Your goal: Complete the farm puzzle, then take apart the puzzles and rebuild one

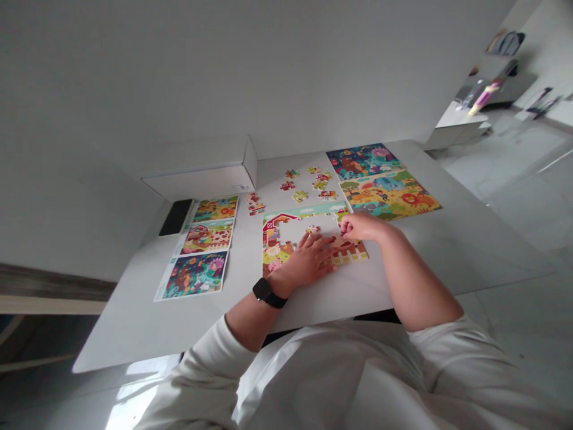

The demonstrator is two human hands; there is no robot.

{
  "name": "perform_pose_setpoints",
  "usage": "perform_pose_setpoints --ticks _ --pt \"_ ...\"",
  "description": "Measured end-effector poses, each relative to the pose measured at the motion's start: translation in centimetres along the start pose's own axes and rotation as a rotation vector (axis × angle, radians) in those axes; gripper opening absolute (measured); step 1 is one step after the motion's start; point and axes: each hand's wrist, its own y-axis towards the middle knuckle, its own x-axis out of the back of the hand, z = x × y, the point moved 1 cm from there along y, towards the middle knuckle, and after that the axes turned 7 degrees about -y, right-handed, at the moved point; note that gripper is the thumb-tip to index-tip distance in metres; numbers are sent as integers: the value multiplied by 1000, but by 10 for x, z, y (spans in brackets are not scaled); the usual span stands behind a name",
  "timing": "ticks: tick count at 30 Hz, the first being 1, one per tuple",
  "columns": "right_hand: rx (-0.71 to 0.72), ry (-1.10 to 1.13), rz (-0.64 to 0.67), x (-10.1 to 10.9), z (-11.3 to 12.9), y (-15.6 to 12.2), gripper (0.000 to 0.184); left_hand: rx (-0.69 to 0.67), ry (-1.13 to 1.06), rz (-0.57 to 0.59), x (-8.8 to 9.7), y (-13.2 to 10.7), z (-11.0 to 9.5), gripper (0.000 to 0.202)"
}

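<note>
A half-built farm jigsaw (286, 222) with a red barn lies on the white table (439, 251), its middle still bare. My left hand (308, 260) rests flat on the puzzle's lower edge, fingers spread, a black watch on the wrist. My right hand (363, 227) is at the puzzle's right side, fingers curled and pinching a small puzzle piece (344, 227) against the puzzle. Several loose pieces (308, 182) are scattered just beyond the farm puzzle.
Two finished puzzles (380, 179) lie at the far right. A reference sheet (201, 245) with three pictures lies at the left, a black phone (176, 217) beside it. A white box (206, 173) stands against the wall. The table's near edge is by my chest.
</note>
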Motion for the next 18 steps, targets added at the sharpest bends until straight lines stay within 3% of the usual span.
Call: perform_pose_setpoints --ticks 4,12,18 --pt "12 21 59 -5 -1 2 19 36 18 18 -5 0 0 63" --pt "67 108 16 -10 -9 6 14 29 5 7 -6 0 -2 63" --pt "98 143 4 -14 -11 8 16 -2 -90 -74 -6 -1 0 69"
